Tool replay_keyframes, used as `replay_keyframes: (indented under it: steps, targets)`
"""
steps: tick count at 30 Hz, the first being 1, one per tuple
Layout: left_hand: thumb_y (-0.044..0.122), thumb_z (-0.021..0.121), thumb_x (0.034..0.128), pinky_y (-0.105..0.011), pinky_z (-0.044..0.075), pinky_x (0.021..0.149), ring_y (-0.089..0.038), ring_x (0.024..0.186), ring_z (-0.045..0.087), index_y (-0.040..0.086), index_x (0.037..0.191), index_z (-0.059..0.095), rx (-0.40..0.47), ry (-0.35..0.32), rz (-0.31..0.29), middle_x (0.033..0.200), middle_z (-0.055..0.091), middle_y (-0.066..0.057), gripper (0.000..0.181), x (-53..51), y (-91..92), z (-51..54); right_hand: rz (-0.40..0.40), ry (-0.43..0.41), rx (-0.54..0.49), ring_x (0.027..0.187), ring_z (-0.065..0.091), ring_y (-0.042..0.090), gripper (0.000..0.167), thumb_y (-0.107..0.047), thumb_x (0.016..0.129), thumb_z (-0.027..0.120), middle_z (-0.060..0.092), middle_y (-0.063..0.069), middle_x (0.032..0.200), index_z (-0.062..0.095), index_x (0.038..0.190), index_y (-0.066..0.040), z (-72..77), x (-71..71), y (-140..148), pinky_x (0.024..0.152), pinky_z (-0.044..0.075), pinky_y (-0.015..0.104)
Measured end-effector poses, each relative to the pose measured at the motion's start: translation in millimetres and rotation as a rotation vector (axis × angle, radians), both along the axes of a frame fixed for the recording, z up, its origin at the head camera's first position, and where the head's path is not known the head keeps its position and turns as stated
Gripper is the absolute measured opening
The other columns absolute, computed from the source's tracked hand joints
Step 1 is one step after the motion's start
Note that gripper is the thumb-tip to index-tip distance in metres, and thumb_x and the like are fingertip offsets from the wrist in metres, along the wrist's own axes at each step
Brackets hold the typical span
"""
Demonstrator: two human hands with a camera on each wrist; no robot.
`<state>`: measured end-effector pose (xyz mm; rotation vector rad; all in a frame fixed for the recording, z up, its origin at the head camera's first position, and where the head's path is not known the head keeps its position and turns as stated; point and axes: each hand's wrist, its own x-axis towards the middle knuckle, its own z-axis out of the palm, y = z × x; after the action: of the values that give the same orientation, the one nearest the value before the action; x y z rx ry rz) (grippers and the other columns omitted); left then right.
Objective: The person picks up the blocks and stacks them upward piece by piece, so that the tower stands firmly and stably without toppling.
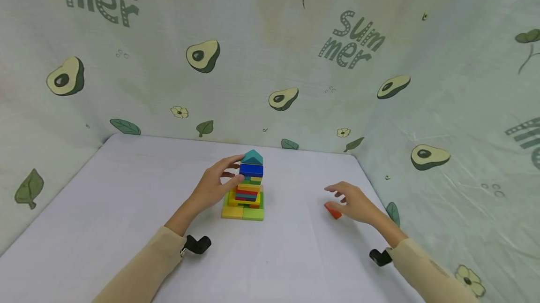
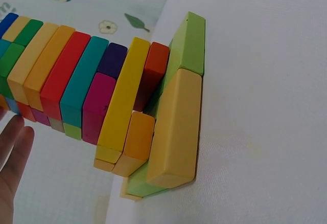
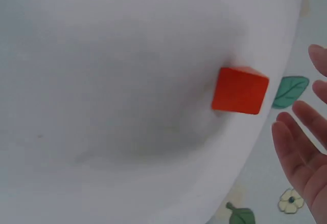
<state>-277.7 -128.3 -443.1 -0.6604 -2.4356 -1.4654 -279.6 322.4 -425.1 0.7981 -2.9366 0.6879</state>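
Observation:
A tall tower of coloured wooden blocks stands on a base of green and yellow blocks (image 1: 232, 212). On its top a teal triangular block (image 1: 252, 157) rests over a blue block (image 1: 251, 170). My left hand (image 1: 215, 185) is beside the upper tower, fingers at the far side and thumb near the front; whether it touches cannot be told. A red-orange block (image 3: 239, 90) lies alone on the table to the right. Over it is my right hand (image 1: 354, 203), fingers spread loosely; in the right wrist view they are apart from the block.
The white table (image 1: 287, 256) runs back to a hanging cloth (image 1: 244, 82) printed with avocados and leaves. More of this cloth (image 1: 460, 200) rises along the right edge. A black wrist camera (image 1: 198, 245) is on the left sleeve, another (image 1: 380, 257) on the right.

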Motion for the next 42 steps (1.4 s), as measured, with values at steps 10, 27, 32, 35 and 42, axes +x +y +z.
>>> replay_keyframes:
  steps: [10,27,32,35,42]
  targets:
    - [0.039,0.072,0.103,-0.054,0.057,0.104,-0.032,0.133,0.061,0.028,0.159,0.049,-0.003,0.022,0.0,0.153,0.058,-0.005,0.061,-0.7,0.3,-0.2,-0.066,-0.003,0.035,0.09,0.068,0.021,0.037,-0.013,0.088,0.088,0.072,0.007,0.109,0.073,0.121,-0.003,-32.7,6.0,22.1,0.076,0.062,0.031]
    - [0.037,0.072,0.1033,-0.054,0.057,0.104,-0.033,0.133,0.061,0.027,0.159,0.049,-0.005,0.023,0.001,0.153,0.057,-0.006,0.061,0.4,1.2,1.0,0.028,0.148,0.002,0.094,0.072,0.023,0.034,0.004,0.087,0.083,0.075,0.009,0.115,0.073,0.119,-0.004,-14.1,2.2,-10.4,0.08,0.065,0.04]
    - [0.037,0.072,0.1032,-0.052,0.057,0.104,-0.029,0.132,0.061,0.027,0.159,0.049,-0.01,0.024,0.012,0.153,0.058,-0.004,0.061,0.6,-0.6,-0.2,0.093,0.203,-0.041,0.096,0.072,0.02,0.038,0.002,0.087,0.085,0.075,0.006,0.117,0.073,0.122,-0.006,19.6,2.0,-47.4,0.084,0.065,0.036]
    - [0.038,0.072,0.1032,-0.05,0.058,0.104,-0.027,0.132,0.061,0.029,0.159,0.049,-0.012,0.033,0.011,0.153,0.058,-0.004,0.061,0.4,-0.7,-0.4,0.137,0.214,-0.077,0.097,0.073,0.019,0.038,0.003,0.088,0.084,0.074,0.004,0.116,0.073,0.123,-0.007,38.7,1.7,-71.8,0.086,0.064,0.034]
    - [0.037,0.072,0.1031,-0.049,0.058,0.104,-0.026,0.132,0.061,0.03,0.159,0.048,-0.012,0.044,0.007,0.154,0.057,-0.002,0.061,-1.2,0.5,-1.8,0.201,0.181,-0.136,0.102,0.071,0.015,0.035,-0.002,0.091,0.082,0.07,0.001,0.117,0.076,0.125,-0.012,68.4,-1.2,-123.0,0.09,0.064,0.034]
